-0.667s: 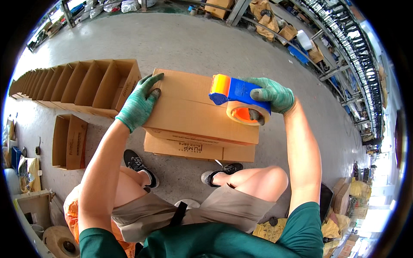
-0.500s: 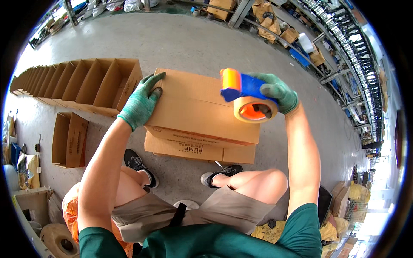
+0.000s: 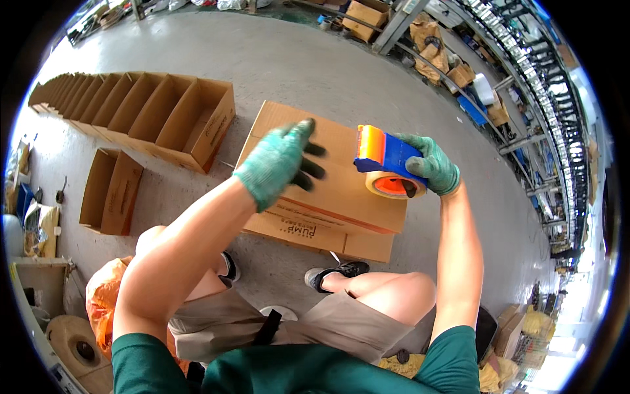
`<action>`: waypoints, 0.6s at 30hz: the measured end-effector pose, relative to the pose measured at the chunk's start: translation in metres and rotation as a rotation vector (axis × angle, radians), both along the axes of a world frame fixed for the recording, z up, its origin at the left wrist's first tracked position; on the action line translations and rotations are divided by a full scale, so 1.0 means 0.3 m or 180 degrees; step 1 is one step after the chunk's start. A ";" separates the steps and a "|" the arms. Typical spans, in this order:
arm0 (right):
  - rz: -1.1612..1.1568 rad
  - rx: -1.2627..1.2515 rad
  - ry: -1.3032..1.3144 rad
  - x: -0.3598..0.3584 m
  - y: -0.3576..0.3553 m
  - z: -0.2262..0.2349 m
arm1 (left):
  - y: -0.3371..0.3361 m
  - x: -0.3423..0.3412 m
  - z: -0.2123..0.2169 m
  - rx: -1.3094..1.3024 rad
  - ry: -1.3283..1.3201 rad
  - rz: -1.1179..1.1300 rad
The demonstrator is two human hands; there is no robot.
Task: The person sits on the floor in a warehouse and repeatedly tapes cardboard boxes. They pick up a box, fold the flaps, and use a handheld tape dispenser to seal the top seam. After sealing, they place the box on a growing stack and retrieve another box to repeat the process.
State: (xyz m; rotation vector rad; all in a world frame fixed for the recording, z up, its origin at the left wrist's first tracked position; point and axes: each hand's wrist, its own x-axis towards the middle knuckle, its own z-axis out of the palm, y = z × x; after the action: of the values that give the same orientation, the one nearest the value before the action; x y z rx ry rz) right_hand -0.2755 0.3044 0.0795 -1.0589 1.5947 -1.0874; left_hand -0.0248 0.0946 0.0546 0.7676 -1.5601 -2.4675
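Observation:
A closed cardboard box (image 3: pixel 348 187) lies in front of me, on top of another cardboard box (image 3: pixel 315 240) whose printed side faces me. My right hand (image 3: pixel 433 164), in a green glove, grips a blue and orange tape dispenser (image 3: pixel 398 154) over the right part of the upper box. A roll of tape (image 3: pixel 387 185) with an orange core sits in the dispenser. Above the left half of the same box hovers my gloved left hand (image 3: pixel 279 161), slightly blurred, its fingers apart and nothing in them.
To the left runs a long row of open, upright cartons (image 3: pixel 141 111). Nearer me stands a single open carton (image 3: pixel 111 190) on the floor. An orange bag (image 3: pixel 105 295) is by my left side. A metal rack (image 3: pixel 472 108) with boxes and bags lines the far right.
My left hand has left the upper box's left edge and moved right, over its top. The tape dispenser in my right hand has shifted slightly right and down in view.

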 end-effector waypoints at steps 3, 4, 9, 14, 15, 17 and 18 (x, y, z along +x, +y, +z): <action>0.0105 -0.0013 0.0012 -0.009 -0.022 -0.009 | 0.071 -0.057 -0.044 0.1002 -0.0111 -0.0182; 0.0090 -0.0048 -0.0067 -0.009 -0.023 -0.013 | 0.088 -0.067 -0.040 0.0872 0.0059 -0.0255; -0.0021 0.0043 -0.0035 -0.009 -0.019 -0.007 | 0.143 -0.087 -0.047 0.0379 0.0242 -0.0183; -0.0012 0.0058 0.0104 -0.005 -0.014 0.003 | 0.178 -0.085 -0.042 0.0869 0.0454 0.0066; 0.0001 0.0071 0.0151 0.001 -0.016 0.009 | 0.183 -0.083 -0.037 0.0903 0.0486 0.0101; 0.0028 0.0116 0.0309 0.009 -0.020 0.026 | 0.189 -0.085 -0.031 0.0907 0.0553 0.0162; 0.0043 0.0144 0.0412 0.013 -0.022 0.035 | 0.190 -0.087 -0.030 0.0872 0.0582 0.0189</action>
State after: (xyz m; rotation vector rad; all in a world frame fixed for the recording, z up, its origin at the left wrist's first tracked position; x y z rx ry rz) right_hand -0.2717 0.2978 0.0899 -1.1277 1.7039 -0.9863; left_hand -0.0510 0.1517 0.0456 0.5911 -1.1382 -2.6536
